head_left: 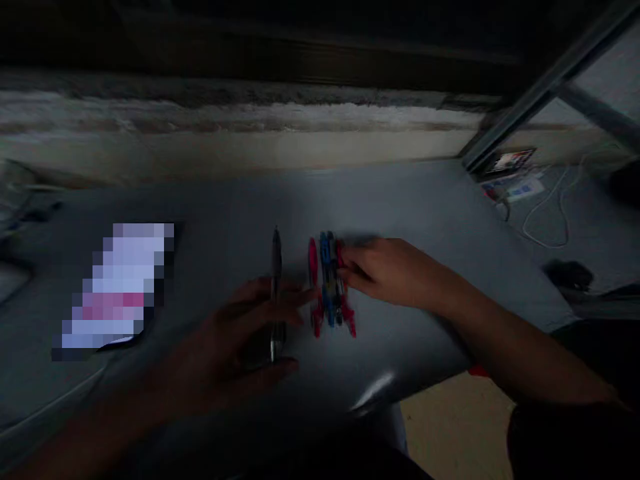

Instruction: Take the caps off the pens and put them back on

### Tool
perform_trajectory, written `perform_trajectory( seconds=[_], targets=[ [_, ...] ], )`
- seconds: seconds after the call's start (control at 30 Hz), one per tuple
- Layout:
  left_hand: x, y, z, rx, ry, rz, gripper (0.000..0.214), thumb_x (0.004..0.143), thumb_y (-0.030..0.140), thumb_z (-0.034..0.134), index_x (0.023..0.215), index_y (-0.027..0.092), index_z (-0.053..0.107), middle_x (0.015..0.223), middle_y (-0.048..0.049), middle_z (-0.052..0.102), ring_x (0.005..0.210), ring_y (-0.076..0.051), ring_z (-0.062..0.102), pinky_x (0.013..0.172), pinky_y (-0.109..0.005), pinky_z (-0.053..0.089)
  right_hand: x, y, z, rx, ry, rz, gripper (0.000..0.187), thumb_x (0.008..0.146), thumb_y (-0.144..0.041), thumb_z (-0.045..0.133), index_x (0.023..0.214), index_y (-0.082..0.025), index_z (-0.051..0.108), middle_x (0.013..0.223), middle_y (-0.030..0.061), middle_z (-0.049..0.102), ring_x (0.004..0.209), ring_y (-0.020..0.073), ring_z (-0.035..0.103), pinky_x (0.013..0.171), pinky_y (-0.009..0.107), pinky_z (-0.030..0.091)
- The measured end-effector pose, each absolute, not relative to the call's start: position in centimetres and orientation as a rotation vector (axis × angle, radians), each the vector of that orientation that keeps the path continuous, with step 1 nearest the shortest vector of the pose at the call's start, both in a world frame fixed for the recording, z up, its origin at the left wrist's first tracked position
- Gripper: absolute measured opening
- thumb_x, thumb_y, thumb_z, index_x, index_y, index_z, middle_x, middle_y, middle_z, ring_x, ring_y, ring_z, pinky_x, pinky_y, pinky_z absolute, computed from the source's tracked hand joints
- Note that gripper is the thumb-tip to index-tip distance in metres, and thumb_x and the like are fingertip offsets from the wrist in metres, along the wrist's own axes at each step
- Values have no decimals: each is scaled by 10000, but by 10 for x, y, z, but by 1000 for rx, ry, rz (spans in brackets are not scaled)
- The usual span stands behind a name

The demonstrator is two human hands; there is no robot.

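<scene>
— Dark fabric [555,440] fills the near right corner, closest to the lens, and both forearms reach out past it. What's the left hand [235,333] doing?

— Curled around a slim dark pen [276,280], which stands nearly upright with its tip pointing far. That hand is dim and blurred, but the fingers and thumb look closed on the barrel.

— And the right hand [385,270]?

— Its fingers are bunched together, with the fingertips against the right side of a small red-and-blue plastic toy [330,287]. I can't tell whether they're actually clamped on it or only touching.

— Where's the toy sitting?

— On the grey, slightly glossy bench [320,200], between the two hands. The left hand's fingertips end just beside it. Its long side runs near to far, with red pieces at both ends.

— Anything else on the bench?

— Well to the left lies a flat rectangular object [117,287], pale with a pink band, too pixelated to identify.

— Beyond the bench?

— Off the far right corner, a metal strut [545,87] runs diagonally. Below it are some printed papers [510,180] and a loose white cable [547,213]. A patch of tan floor [455,427] shows at the near right, under the right forearm.
</scene>
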State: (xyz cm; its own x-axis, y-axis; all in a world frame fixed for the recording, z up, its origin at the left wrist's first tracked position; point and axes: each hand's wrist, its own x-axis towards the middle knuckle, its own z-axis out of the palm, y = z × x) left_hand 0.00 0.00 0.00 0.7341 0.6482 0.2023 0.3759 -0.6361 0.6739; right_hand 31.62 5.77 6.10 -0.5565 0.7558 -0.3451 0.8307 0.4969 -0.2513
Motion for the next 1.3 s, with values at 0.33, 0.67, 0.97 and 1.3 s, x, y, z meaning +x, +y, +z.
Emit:
perform_trajectory(
  seconds=[0.33,0.67,0.97,1.3],
  targets=[
    [8,6,-4,2463,766,689,142,1159,357,702,1270,279,660,1616,-129,722,1501,-312,710,1167,-453,705,311,59,59,1519,2443,-473,392,1116,-363,500,1118,-136,819,939,145,806,752,200,600,694,351,183],
    [1,8,1,2555,746,615,492,1197,510,611,1589,224,528,1632,-207,691,1511,-351,707,1140,-461,716,307,60,55,1574,2423,-486,416,1149,-415,511,1165,-146,828,983,158,833,803,229,677,693,350,197],
    [6,6,-1,2553,794,564,589,1220,431,547,1759,236,411,1630,-225,669,1449,-359,736,1094,-467,732,311,60,52,1550,2439,-515,386,1145,-401,514,1146,-162,817,960,135,829,790,219,667,698,339,209],
    [3,11,-6,2617,730,705,708,1224,690,373,1761,228,391,1380,-184,784,1234,-341,776,944,-431,716,307,59,54,1622,2402,-493,373,1098,-374,528,1165,-149,818,1008,164,845,807,236,686,694,344,212]
  ],
)
